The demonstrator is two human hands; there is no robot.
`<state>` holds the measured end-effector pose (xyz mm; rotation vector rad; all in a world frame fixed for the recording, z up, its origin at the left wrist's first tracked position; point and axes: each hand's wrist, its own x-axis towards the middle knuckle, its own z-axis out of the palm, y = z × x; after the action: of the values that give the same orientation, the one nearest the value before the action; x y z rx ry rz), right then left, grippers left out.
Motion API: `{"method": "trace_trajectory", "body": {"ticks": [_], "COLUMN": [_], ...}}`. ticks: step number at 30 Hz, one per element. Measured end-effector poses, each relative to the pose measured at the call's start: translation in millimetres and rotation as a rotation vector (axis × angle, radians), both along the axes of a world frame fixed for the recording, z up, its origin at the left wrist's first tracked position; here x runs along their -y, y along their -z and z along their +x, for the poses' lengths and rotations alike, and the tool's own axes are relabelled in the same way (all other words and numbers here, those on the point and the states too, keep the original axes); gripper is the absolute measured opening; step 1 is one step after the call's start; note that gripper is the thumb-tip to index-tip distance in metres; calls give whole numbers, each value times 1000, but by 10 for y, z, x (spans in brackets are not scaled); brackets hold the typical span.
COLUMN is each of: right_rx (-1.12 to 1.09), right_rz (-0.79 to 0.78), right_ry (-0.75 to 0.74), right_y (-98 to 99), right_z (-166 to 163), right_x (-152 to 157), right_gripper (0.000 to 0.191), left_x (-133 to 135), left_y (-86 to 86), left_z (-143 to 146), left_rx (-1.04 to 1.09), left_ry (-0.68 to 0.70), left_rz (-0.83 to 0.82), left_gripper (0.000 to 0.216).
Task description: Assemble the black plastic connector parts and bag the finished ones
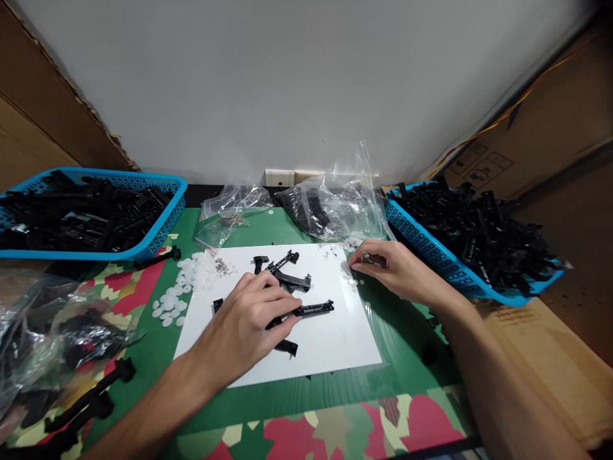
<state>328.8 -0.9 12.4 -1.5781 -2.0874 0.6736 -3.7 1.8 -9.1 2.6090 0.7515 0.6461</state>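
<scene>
My left hand (251, 319) lies over a white sheet (335, 338) in the middle of the table, fingers closed on a long black plastic part (313, 309) that sticks out to the right. Other black parts (287, 271) lie on the sheet just beyond it. My right hand (393, 268) hovers at the sheet's right edge, fingertips pinched together over small clear discs (353, 281); what they hold is too small to name. A pile of white discs (184, 284) and tiny metal springs (221, 267) sit at the sheet's left.
A blue basket (163, 233) of black parts stands at the far left, another blue basket (431, 252) at the right. Clear bags (330, 204) of parts lie at the back, a crumpled bag (43, 332) at near left. Cardboard boxes (541, 147) flank the table.
</scene>
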Motion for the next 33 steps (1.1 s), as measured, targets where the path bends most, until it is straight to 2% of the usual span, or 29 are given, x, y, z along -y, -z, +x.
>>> {"method": "trace_trajectory", "body": {"ticks": [6,17,25,29,33], "right_rx": [18,115,195,110,-145], "right_rz": [-12,45,63,86,127], "right_ry": [-60,-111,-70,-22,0], "right_y": [46,71,102,76,-33], "right_z": [10,-60,-102,-170,-414], "right_x": [-8,3,15,22,99], "right_gripper": [12,17,11,11,14], "left_x": [-1,10,21,26,40], "left_y": [20,7,-25,-44,-74], "left_z": [-9,4,17,18,18], "left_rx": [-10,3,55,76,141], "left_ry": [0,-17,-72,-57,-39], "left_rz": [7,36,72,83,108], "left_gripper": [18,15,3,2,2]}}
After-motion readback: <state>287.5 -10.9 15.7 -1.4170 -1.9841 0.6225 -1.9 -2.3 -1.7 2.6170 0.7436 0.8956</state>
